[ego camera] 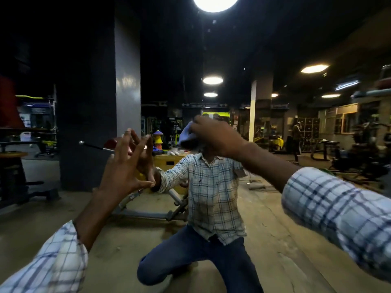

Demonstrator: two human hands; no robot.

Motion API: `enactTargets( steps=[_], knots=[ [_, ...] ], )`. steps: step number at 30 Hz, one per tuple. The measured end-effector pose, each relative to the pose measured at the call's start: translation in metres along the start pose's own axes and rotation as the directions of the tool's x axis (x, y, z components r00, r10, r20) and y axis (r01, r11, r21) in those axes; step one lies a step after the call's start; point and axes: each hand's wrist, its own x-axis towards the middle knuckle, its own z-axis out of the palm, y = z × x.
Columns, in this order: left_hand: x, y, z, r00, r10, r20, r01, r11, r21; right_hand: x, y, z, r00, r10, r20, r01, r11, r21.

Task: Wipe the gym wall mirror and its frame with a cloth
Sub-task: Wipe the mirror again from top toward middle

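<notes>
Mirror [88,102] fills the whole view; wiping looks midway, no streaks readable. Its frame is out of view, likely still to do. Left hand [124,166], centre-left, fingers [126,140] spread, tips touching glass. Right hand [213,138], centre, grips blue cloth [186,134] against glass.

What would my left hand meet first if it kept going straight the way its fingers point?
The mirror: fingertips of the left hand seem to touch their reflection, so the glass would likely stop it at once.
</notes>
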Motion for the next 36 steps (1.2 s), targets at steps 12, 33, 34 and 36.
enactTargets(
  steps=[12,33,34,36],
  knots=[
    [-0.014,-0.052,-0.005,0.997,-0.072,-0.015,0.072,0.997,-0.017,0.044,-0.044,0.038,0.750,0.511,-0.419,-0.413,0.858,0.307],
    [-0.014,-0.086,-0.002,1.000,0.014,0.025,-0.015,0.999,0.052,0.138,-0.061,0.010,0.870,0.386,-0.308,-0.327,0.918,0.226],
    [-0.015,-0.086,-0.002,0.999,0.014,0.030,-0.015,0.998,0.061,0.131,-0.066,0.011,0.790,0.467,-0.398,-0.375,0.881,0.289],
    [-0.015,-0.087,-0.002,1.000,0.019,0.024,-0.021,0.997,0.069,0.122,-0.088,0.030,0.642,0.599,-0.479,-0.459,0.800,0.386]
  ],
)
